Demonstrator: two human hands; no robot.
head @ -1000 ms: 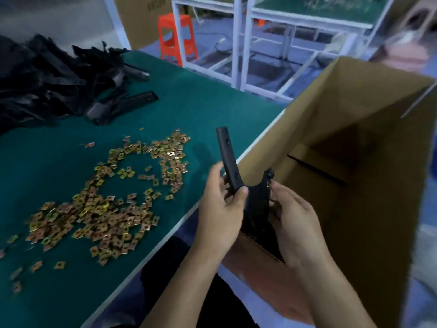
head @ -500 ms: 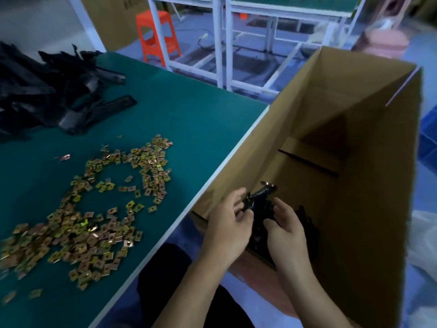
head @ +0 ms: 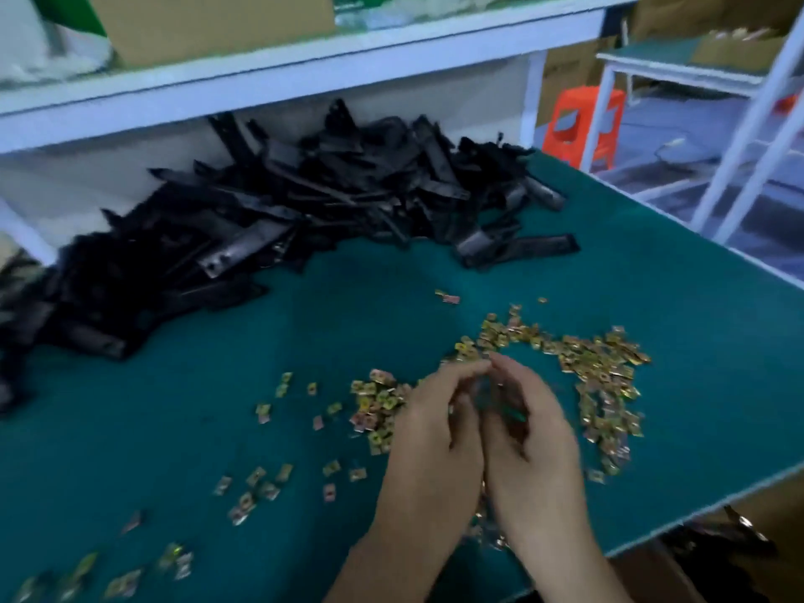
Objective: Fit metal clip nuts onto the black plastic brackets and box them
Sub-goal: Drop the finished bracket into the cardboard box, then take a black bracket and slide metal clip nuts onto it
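While both hands were down inside the cardboard box (head: 778, 507) with a finished bracket half a second ago, the one head view now shows them back over the green surface (head: 217, 406), and no bracket is in either hand. We judge that one piece has been boxed and a fresh cycle is starting with the pick-up of nuts. The left hand (head: 435, 441) and the right hand (head: 535, 446) are close together above the middle of the scattered clip nuts (head: 600, 363). Their fingers (head: 461, 374) are bent inward and the tips meet. Motion blur smears them, so we cannot tell whether they pinch a nut or are only closing on one. The black brackets (head: 283, 219) still to be fitted lie in a heap at the far side of the surface, under the white shelf (head: 304, 76) and well apart from the hands. The box has slid to the lower right corner, where only its near edge shows below the rim of the surface. Something dark with a glint of metal lies just inside it, probably boxed pieces. As for counts, we see two hands, one packing box and one orange stool (head: 583, 124) behind the surface. The bracket heap is tangled and holds dozens at least, too many to count. The clip nuts likewise run past any count we could trust, a dense ring near the hands and looser strays toward the near left. Much of the job remains.
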